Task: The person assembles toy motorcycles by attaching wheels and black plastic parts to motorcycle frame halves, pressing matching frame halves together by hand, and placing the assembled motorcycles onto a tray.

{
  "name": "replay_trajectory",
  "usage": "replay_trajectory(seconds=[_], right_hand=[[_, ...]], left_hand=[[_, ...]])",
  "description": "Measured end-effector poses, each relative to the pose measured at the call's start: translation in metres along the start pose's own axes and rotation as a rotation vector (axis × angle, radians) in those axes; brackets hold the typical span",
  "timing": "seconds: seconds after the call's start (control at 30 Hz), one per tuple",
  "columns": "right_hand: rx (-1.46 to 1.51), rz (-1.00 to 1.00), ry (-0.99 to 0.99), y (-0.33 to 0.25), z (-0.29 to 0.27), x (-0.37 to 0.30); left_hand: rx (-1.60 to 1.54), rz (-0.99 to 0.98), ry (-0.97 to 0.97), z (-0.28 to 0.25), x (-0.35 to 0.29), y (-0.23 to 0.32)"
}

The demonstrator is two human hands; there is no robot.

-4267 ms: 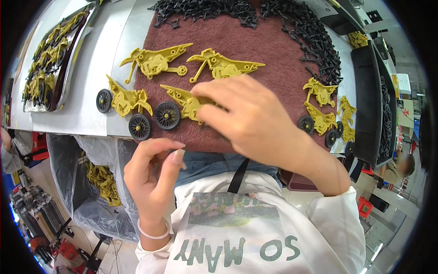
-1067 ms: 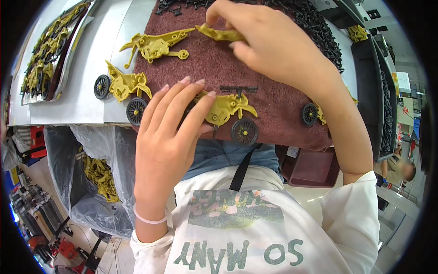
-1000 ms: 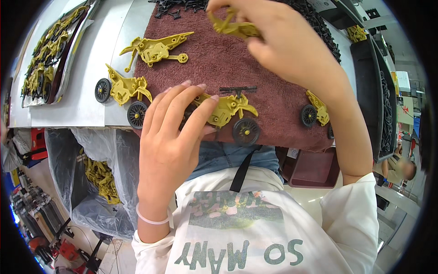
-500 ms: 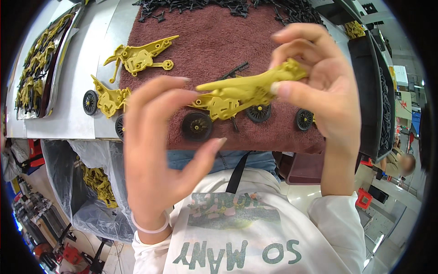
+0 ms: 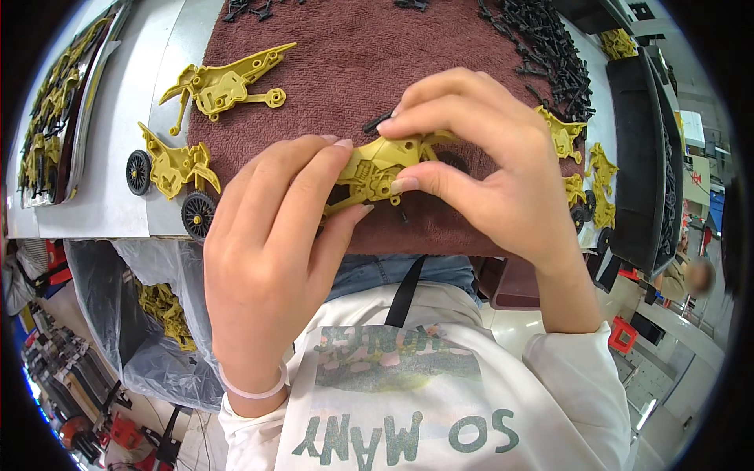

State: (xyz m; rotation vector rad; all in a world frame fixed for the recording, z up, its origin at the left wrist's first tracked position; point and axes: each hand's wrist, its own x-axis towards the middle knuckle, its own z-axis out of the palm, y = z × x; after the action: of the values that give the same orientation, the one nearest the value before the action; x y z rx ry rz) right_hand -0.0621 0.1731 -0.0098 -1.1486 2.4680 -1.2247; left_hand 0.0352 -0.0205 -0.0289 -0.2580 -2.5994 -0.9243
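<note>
A yellow toy motorcycle (image 5: 375, 171) lies low over the towel in front of me, its outer shell facing up. My left hand (image 5: 271, 216) grips its left end between fingers and thumb. From the other side my right hand (image 5: 491, 153) presses it, thumb on the near edge and fingers along the top. A short black rod (image 5: 380, 122) sticks out beside my right fingertips. The wheels underneath are mostly covered by my hands. To the left sit a bare yellow body half (image 5: 224, 90) and another yellow half (image 5: 174, 169) fitted with two black wheels.
A brown-red towel (image 5: 338, 63) covers the table. Small black parts (image 5: 554, 63) are heaped at its far right. More yellow motorcycle pieces (image 5: 601, 184) lie at the right, beside a black bin (image 5: 640, 165). A filled tray (image 5: 86, 102) stands far left; a plastic-lined bin (image 5: 110, 290) is below.
My right hand has brought the yellow shell down and left onto the wheeled half. My left hand, spread before, has closed on its left end. The view has shifted slightly.
</note>
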Motion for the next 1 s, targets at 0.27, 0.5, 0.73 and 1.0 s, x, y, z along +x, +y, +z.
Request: replay_trajectory(seconds=[0.27,0.5,0.73,1.0], right_hand=[[-0.159,-0.020,0.234,0.003,0.014,-0.015],[-0.227,-0.100,0.247,0.007,0.016,-0.012],[-0.179,0.014,0.286,0.006,0.025,-0.018],[-0.159,0.114,0.346,0.002,0.036,-0.023]], left_hand=[[-0.042,-0.096,-0.032,0.005,-0.003,0.005],[0.026,-0.067,0.007,0.010,-0.007,0.007],[-0.026,-0.143,0.055,0.017,-0.011,0.010],[-0.061,-0.179,0.059,0.017,-0.012,0.007]])
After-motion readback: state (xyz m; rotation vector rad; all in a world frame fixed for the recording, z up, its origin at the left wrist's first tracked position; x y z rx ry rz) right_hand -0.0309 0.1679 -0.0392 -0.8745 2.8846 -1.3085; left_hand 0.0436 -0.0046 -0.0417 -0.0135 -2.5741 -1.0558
